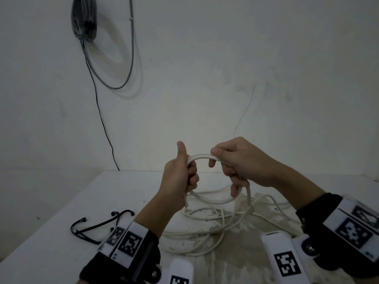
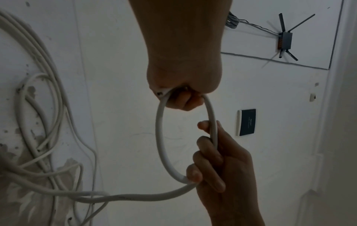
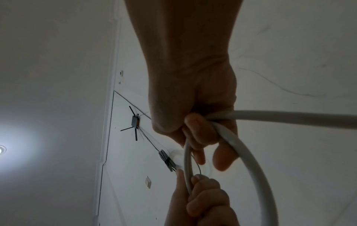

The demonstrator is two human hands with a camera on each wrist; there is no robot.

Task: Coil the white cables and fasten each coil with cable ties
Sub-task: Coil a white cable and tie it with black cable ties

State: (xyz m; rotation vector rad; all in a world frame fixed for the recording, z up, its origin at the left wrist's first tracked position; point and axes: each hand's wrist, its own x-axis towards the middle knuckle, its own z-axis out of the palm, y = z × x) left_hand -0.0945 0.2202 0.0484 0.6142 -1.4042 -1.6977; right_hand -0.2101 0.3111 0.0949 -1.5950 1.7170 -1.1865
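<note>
A thick white cable [image 1: 202,156] is bent into one small loop held above the white table [image 1: 61,201]. My left hand [image 1: 187,171] grips the loop's left side with its thumb up, and the cable's cut end [image 1: 186,203] pokes out below the fist. My right hand [image 1: 225,167] grips the loop's right side, fingers curled round it. The left wrist view shows the loop [image 2: 160,130] between my left hand [image 2: 183,94] and right hand [image 2: 212,152]. The rest of the cable [image 1: 215,226] lies tangled on the table. Black cable ties [image 1: 92,224] lie to the left.
A grey cable bundle [image 1: 84,19] hangs on the wall at the upper left, with a thin black wire [image 1: 100,113] running down to the table's back edge. A router [image 2: 285,40] and a dark panel [image 2: 247,122] are fixed to another wall.
</note>
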